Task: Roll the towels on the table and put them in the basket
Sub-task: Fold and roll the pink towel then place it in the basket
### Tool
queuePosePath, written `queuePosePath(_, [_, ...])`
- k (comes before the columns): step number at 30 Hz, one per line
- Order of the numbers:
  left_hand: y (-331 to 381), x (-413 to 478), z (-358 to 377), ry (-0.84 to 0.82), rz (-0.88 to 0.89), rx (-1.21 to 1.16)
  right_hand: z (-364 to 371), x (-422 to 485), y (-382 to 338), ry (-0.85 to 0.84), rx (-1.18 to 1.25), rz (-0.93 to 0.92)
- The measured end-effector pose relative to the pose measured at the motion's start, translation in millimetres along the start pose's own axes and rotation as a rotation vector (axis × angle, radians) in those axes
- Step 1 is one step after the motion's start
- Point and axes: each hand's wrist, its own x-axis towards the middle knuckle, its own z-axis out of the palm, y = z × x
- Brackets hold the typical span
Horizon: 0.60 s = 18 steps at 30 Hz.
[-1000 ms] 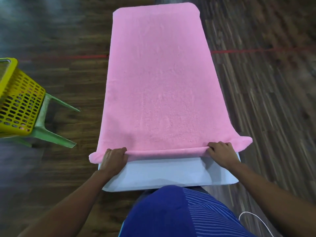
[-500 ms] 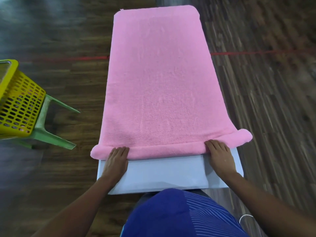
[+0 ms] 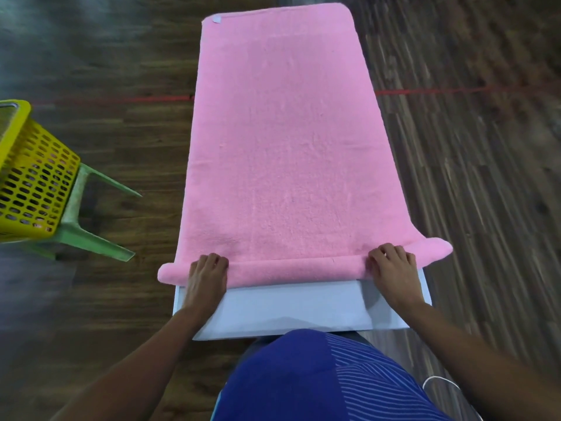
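— While we lean over the white table (image 3: 291,311), what sits off its left side?
— We see the yellow basket (image 3: 36,177), well apart from the table, resting on a green plastic stool (image 3: 91,235). We cannot tell what lies inside it.
— And on the table itself?
— The pink towel (image 3: 282,147) lies flat along the table's length. Its near end is turned into a thin roll across the table, and both tips of that roll overhang the table's sides. A bare strip of table shows between the roll and us.
— Our hands?
— Our left hand (image 3: 206,278) is toward the table's left edge, with its fingers curled close together over the roll and gripping it. Our right hand (image 3: 394,271) is toward the table's right edge, its fingers likewise bent and bunched on the roll.
— Off the table's right side?
— A red line (image 3: 455,91) crosses the wooden floor (image 3: 485,208). A white cable (image 3: 437,377) loops beside our blue shirt (image 3: 303,375).
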Motion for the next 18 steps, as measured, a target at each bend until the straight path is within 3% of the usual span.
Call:
queuePosePath(6, [-3.7,-26.3,7.6,-0.100,0.119,0.105,2.7,-20.1,-1.4,-0.185,0.053,0.004])
queuePosePath(10, [-6.9,-13.1,1.7,-0.066,0.088,0.078,-1.9,-6.3,3.2,-0.158,0.098,0.013])
queuePosePath(12, [-5.7,-6.5,-5.6,-0.065,0.084,0.087,-8.5,2.7,3.2,-0.244,0.092,0.040])
queuePosePath(16, [-3.7,3.9,-13.6,-0.213,-0.018,0.062,-14.6,18.9,3.4,-0.452,0.073,0.147])
queuePosePath(18, [-6.2,8.1,-10.3,-0.212,-0.083,0.000,-15.0,24.6,2.0,-0.437,0.069,0.188])
